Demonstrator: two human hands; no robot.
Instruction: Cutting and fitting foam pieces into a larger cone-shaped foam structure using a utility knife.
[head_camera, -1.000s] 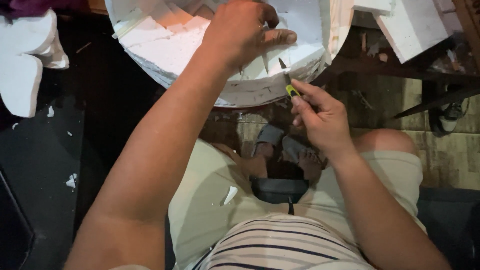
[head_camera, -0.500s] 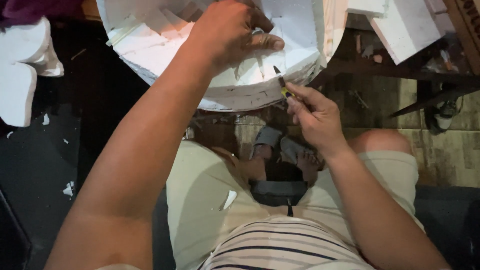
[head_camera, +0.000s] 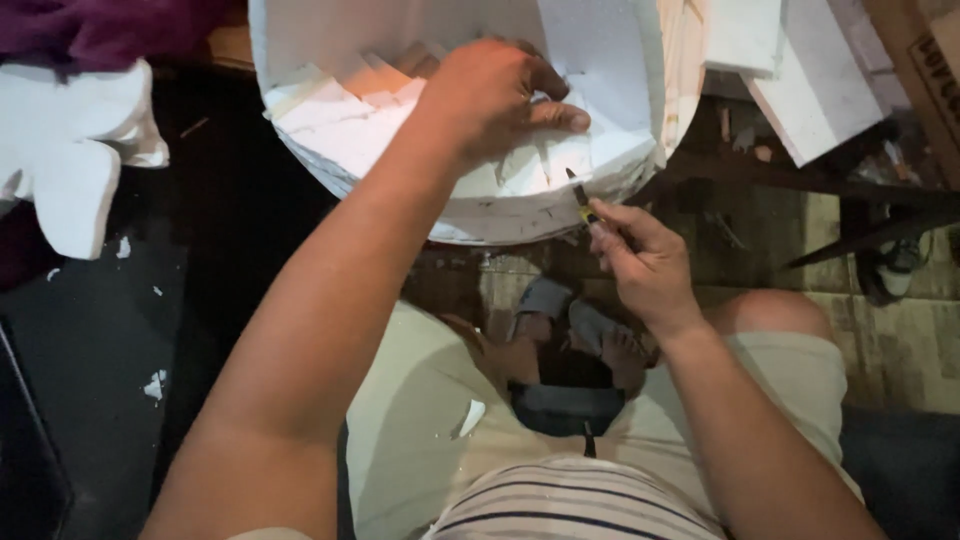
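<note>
Round white foam piece (head_camera: 420, 150), stepped cuts

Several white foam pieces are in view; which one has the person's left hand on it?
The large round foam piece at top centre, under the left hand. The lobed cutout at left and the flat slabs at right lie untouched.

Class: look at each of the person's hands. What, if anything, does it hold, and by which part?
Right hand grips a small knife by its yellow handle, blade touching the foam. Left hand presses on the round white foam piece, fingers spread over its stepped surface.
</note>
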